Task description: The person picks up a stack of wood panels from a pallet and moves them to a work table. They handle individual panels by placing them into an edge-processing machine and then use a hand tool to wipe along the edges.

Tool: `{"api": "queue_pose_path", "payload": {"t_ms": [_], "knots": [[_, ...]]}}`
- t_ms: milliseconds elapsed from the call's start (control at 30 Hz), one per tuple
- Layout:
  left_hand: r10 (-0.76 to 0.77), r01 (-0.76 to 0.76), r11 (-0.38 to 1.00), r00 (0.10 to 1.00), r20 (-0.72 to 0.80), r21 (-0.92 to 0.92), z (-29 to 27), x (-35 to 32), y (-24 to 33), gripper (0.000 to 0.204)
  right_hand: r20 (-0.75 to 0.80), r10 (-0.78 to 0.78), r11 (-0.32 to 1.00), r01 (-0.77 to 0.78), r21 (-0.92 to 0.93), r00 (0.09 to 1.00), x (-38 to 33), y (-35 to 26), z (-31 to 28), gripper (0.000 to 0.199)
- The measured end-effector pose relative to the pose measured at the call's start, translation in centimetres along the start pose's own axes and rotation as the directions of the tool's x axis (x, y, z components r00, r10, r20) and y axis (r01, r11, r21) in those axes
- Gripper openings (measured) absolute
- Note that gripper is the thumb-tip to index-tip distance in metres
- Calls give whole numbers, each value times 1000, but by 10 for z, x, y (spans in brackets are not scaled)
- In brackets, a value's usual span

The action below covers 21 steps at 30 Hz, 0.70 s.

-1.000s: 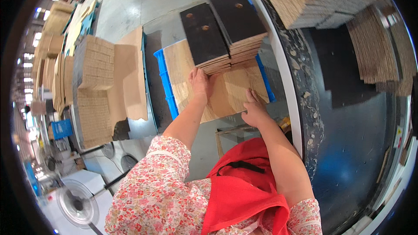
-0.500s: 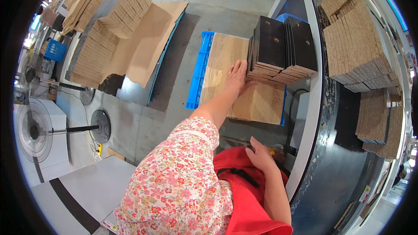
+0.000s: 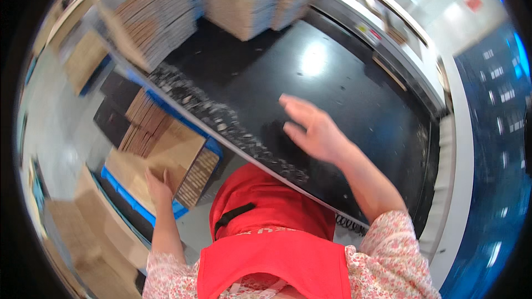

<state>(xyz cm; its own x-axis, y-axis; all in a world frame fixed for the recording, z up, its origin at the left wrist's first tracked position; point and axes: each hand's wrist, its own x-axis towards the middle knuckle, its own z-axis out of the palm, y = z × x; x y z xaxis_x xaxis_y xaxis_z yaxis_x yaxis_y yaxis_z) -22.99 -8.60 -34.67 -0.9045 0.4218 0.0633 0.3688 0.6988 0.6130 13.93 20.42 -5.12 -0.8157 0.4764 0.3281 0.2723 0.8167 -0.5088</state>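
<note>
My left hand [image 3: 159, 185] reaches down to the near edge of a light wood-grain board [image 3: 174, 147] on a low blue plastic pallet [image 3: 146, 212]. Its fingers are apart and hold nothing; whether they touch the board is hard to tell. Black panels [image 3: 113, 116] with brown edges stand stacked on the far left part of that board. Over a dark, shiny worktable [image 3: 260, 99] hovers my right hand [image 3: 318, 133], open, thumb spread from the fingers, nothing in it.
Stacked particleboard pieces [image 3: 160, 19] stand at the worktable's far left, more [image 3: 238, 11] beside them. Pale chips [image 3: 221, 124] litter its near edge strip. A metal rail [image 3: 371, 36] runs along the far right side. Brown cardboard [image 3: 83, 232] lies at the lower left.
My view has swung right, from the pallet to the worktable. My left hand has drawn back from beside the black panels to the board's near edge. My right hand has risen over the table.
</note>
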Motion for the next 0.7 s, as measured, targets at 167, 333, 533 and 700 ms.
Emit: {"api": "queue_pose_path", "payload": {"t_ms": [167, 333, 533, 700], "knots": [[219, -212, 962, 976, 20, -169, -11, -28, 79, 42, -306, 405, 716, -507, -480, 862, -68, 151, -68, 49], [591, -607, 754, 794, -143, -251, -47, -29, 252, 34, -492, 568, 340, -732, -590, 660, -102, 249, -109, 58], [797, -781, 583, 603, -29, -224, -7, -5, 364, 34, -522, 691, 201, -827, -526, 500, -77, 293, -143, 56], [838, -828, 545, 543, 57, -128, 14, -2, 387, 39, -562, 678, 168, -844, -509, 474, -80, 328, -162, 52]]}}
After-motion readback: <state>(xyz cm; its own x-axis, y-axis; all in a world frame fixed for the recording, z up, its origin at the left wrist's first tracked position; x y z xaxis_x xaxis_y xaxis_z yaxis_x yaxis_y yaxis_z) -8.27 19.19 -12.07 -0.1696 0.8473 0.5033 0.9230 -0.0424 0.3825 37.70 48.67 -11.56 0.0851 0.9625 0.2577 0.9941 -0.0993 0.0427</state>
